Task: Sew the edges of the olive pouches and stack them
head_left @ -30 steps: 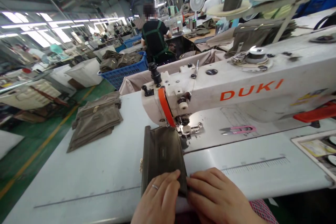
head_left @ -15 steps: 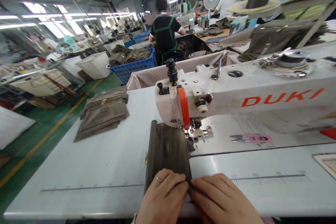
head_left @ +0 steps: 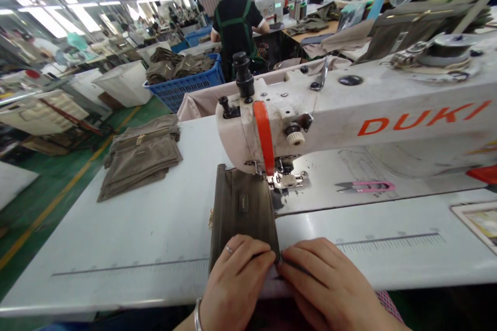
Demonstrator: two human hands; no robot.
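Left hand (head_left: pixel 237 275) lies open, palm down, on the near end of the fabric pouch (head_left: pixel 243 209); right hand (head_left: pixel 324 287) touches its right corner, perhaps pinching it. From them the pouch stretches straight ahead on the worktop (head_left: pixel 135 238), its far end beside the presser foot (head_left: pixel 288 181).

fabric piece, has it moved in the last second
Yes, slightly: the fabric piece has slid away from the person, its label nearer the presser foot.

Garment factory — rows of sewing machines (head_left: pixel 349 114)
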